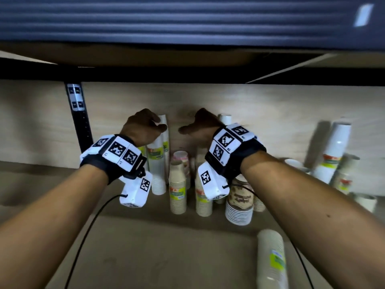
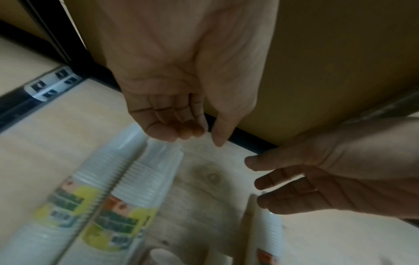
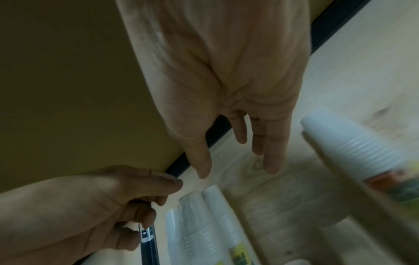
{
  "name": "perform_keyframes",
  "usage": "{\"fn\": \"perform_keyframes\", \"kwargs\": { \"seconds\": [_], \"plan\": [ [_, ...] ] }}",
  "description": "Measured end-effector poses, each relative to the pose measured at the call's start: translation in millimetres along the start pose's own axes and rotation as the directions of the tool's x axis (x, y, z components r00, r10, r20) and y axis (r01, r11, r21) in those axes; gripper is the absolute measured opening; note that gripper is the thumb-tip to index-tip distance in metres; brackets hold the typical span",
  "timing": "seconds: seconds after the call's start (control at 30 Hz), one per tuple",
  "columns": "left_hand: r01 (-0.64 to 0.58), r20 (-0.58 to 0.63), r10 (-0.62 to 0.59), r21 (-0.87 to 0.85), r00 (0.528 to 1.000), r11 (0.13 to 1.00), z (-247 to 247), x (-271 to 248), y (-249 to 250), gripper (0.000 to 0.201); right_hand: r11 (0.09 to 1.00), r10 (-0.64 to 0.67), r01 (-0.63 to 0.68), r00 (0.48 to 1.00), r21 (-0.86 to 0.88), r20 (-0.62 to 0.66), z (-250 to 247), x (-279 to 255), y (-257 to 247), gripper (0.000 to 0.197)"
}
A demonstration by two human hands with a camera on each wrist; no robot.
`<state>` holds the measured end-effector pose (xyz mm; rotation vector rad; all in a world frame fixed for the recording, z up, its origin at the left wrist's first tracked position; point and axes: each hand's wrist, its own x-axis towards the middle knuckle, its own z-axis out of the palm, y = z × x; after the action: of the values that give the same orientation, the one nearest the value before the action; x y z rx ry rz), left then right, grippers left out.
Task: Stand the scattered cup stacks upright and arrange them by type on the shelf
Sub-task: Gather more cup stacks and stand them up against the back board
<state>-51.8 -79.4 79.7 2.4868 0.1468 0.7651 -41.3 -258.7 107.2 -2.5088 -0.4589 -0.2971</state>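
Two tall white cup stacks (image 1: 159, 163) with green and yellow labels stand upright against the shelf's back wall; the left wrist view has them (image 2: 127, 172) blurred under my palm. My left hand (image 1: 158, 124) hovers at their tops, fingers loosely curled, holding nothing (image 2: 204, 136). My right hand (image 1: 193, 122) is beside it with straight fingers (image 3: 235, 161), empty, just left of another white stack (image 1: 225, 118) whose top shows blurred (image 3: 351, 152) in the right wrist view. The two thumbs point at each other across a small gap.
Beige cup stacks (image 1: 177, 190) and a brown printed stack (image 1: 239, 203) stand in front. One pale stack (image 1: 270, 259) lies on its side at the front right. White stacks (image 1: 333, 151) lean against the wall at right. A black post (image 1: 80, 126) and the upper shelf (image 1: 187, 74) bound the space.
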Motion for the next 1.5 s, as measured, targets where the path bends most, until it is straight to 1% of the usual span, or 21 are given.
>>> {"fn": "perform_keyframes", "kwargs": {
  "seconds": [0.07,0.13,0.2,0.3,0.37,0.43,0.63,0.7,0.77,0.87,0.93,1.0,1.07,1.13,1.23,1.3,1.37,1.4,1.43,1.47,1.5],
  "plan": [
    [0.012,0.029,-0.011,-0.030,1.000,0.999,10.6,-3.1,15.2,0.034,1.000,0.001,-0.001,1.000,0.008,-0.018,-5.0,-9.6,12.3,0.070],
    [0.006,0.054,-0.003,-0.055,0.999,0.998,22.5,-6.2,29.8,0.035,1.000,0.017,-0.017,1.000,0.006,-0.023,-13.6,-18.7,26.8,0.057],
    [-0.007,0.080,0.010,-0.034,0.997,0.999,34.5,-8.6,44.7,0.038,0.999,0.047,-0.047,0.998,0.016,-0.035,-25.7,-25.0,44.4,0.043],
    [-0.001,0.120,0.004,-0.023,0.993,1.000,49.7,-9.2,67.3,0.044,0.991,0.125,-0.122,0.990,0.053,-0.063,-46.7,-26.6,75.4,0.035],
    [-0.017,0.131,0.019,-0.021,0.991,1.000,60.3,-4.8,82.7,0.050,0.981,0.189,-0.184,0.978,0.061,-0.088,-63.2,-26.7,96.3,0.038],
    [-0.008,0.137,0.013,-0.035,0.990,0.999,67.8,0.0,100.9,0.051,0.967,0.256,-0.251,0.958,0.050,-0.131,-79.4,-26.7,117.4,0.049],
    [-0.039,0.141,0.044,-0.039,0.989,0.998,90.7,21.2,144.9,0.046,0.900,0.429,-0.435,0.865,0.038,-0.261,-119.3,-21.5,172.7,0.080],
    [-0.022,0.111,0.026,-0.040,0.993,0.999,102.9,29.3,155.0,0.055,0.877,0.465,-0.480,0.827,0.034,-0.316,-129.4,-19.0,185.9,0.081],
    [0.032,0.067,-0.031,-0.010,0.997,0.999,115.4,36.9,162.9,0.066,0.851,0.483,-0.525,0.788,-0.006,-0.381,-136.4,-15.8,198.2,0.077],
    [0.096,0.065,-0.100,0.068,0.993,0.993,128.7,46.1,168.1,0.086,0.811,0.490,-0.582,0.735,-0.066,-0.469,-141.9,-11.8,210.1,0.071],
    [0.099,0.060,-0.104,0.072,0.993,0.992,136.7,54.5,167.2,0.084,0.798,0.496,-0.599,0.716,-0.066,-0.491,-144.5,-9.7,218.9,0.070],
    [0.078,0.071,-0.081,0.047,0.994,0.996,142.3,62.7,164.1,0.081,0.779,0.528,-0.625,0.702,-0.058,-0.479,-149.6,-6.4,228.4,0.072],
    [0.030,0.134,-0.033,0.023,0.990,0.999,146.0,67.2,159.7,0.081,0.758,0.573,-0.650,0.704,-0.054,-0.420,-154.7,-4.4,240.1,0.080],
    [-0.016,0.167,0.013,0.016,0.986,1.000,149.3,71.8,154.7,0.081,0.749,0.604,-0.659,0.720,-0.063,-0.342,-157.1,-1.7,258.3,0.092],
    [-0.038,0.149,0.029,0.061,0.988,0.997,152.1,74.7,150.1,0.079,0.764,0.613,-0.643,0.747,-0.048,-0.258,-157.5,-0.1,279.9,0.090],
    [-0.049,0.139,0.035,0.099,0.990,0.994,153.9,73.5,149.1,0.075,0.758,0.631,-0.652,0.736,-0.008,-0.245,-160.1,-2.2,284.7,0.093],
    [-0.041,0.143,0.028,0.094,0.989,0.995,155.5,69.3,148.8,0.077,0.761,0.627,-0.648,0.739,-0.007,-0.245,-162.7,-6.9,289.2,0.084],
    [-0.025,0.156,0.010,0.094,0.988,0.995,156.1,67.9,148.4,0.082,0.771,0.615,-0.636,0.753,-0.020,-0.235,-165.2,-10.8,290.0,0.072],
    [-0.016,0.174,-0.004,0.114,0.985,0.993,156.7,65.5,147.0,0.090,0.785,0.597,-0.619,0.767,-0.027,-0.234,-164.8,-13.1,293.4,0.058],
    [-0.015,0.196,-0.013,0.142,0.981,0.990,156.8,64.8,145.2,0.101,0.798,0.580,-0.602,0.779,-0.026,-0.239,-166.0,-15.5,295.8,0.050],
    [-0.021,0.221,-0.017,0.170,0.975,0.985,158.4,65.4,142.2,0.112,0.810,0.565,-0.586,0.792,-0.027,-0.231,-165.7,-18.8,298.4,0.050]
  ]
}}
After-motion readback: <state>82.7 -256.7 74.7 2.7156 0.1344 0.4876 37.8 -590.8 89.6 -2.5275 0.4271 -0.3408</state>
